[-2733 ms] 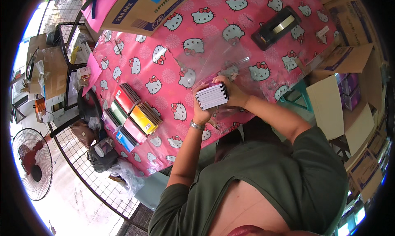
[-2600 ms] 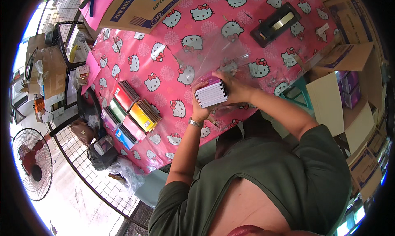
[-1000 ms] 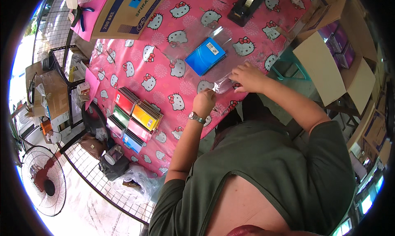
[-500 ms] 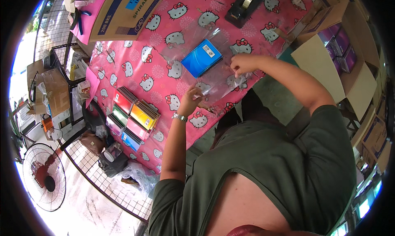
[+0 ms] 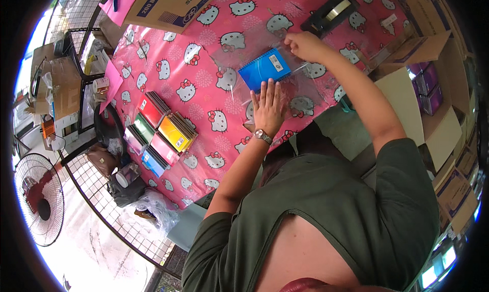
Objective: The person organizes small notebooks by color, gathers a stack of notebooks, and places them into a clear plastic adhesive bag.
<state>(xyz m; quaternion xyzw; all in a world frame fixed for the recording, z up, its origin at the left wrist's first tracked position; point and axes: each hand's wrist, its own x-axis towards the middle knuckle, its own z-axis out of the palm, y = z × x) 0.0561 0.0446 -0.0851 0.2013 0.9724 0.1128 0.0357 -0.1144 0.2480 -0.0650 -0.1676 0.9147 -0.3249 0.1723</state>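
Observed at the pink tablecloth (image 5: 229, 150): the blue spiral notebook (image 5: 261, 74) lies cover up in front of the person, with clear plastic film (image 5: 293, 94) spread about it; whether the film passes over or only under it cannot be told. Changed within the last half second: the left hand (image 5: 269, 111), previously curled at the near side of the film, is now flat, fingers straight and slightly spread, fingertips on the notebook's near edge. The right hand (image 5: 305, 46) has shifted to beyond the notebook's far right corner, fingers bent and thumb drawn towards them; a grip on film cannot be confirmed. In my judgement the left steadies the notebook, freeing the right to work the film. Edges and room: the black tape dispenser (image 5: 330, 13) stands just beyond the right hand, limiting reach that way. The left wrist is just inside the table's near edge; the right forearm crosses that edge beside the open carton (image 5: 400, 106). To the left, a broad stretch of cloth separates the notebook from the sorted notebook stacks (image 5: 175, 133).
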